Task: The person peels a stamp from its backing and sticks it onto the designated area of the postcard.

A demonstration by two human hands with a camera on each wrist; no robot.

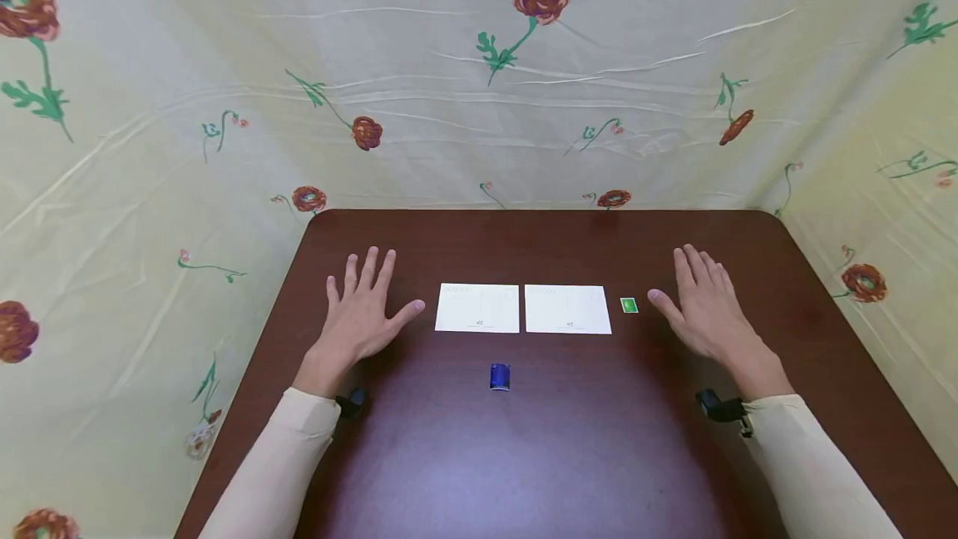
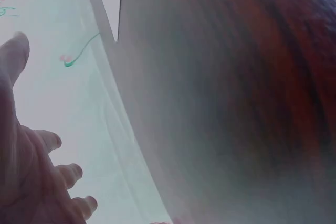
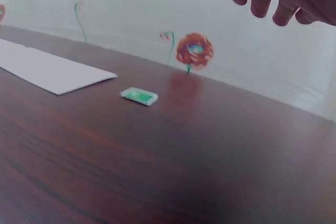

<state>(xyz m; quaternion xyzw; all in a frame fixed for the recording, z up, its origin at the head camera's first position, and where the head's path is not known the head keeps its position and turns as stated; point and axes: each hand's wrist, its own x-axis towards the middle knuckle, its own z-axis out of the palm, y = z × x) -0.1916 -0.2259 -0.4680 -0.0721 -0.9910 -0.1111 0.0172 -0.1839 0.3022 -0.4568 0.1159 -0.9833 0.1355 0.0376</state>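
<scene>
My left hand is spread, fingers straight and thumb out, above the left part of the table. Nothing is in it. Right of its thumb lie two white printed cards, side by side with a narrow gap; the right card is the same size. My right hand is held flat and holds nothing, its thumb close to a small green, white-edged stamp-like piece. In the right wrist view that green piece lies flat beside a card's corner. A small blue, rounded object sits nearer me, below the cards.
The dark brown table has rounded far corners. A pale flowered cloth hangs behind it and along both sides. Each wrist wears a small black camera just past the sleeve.
</scene>
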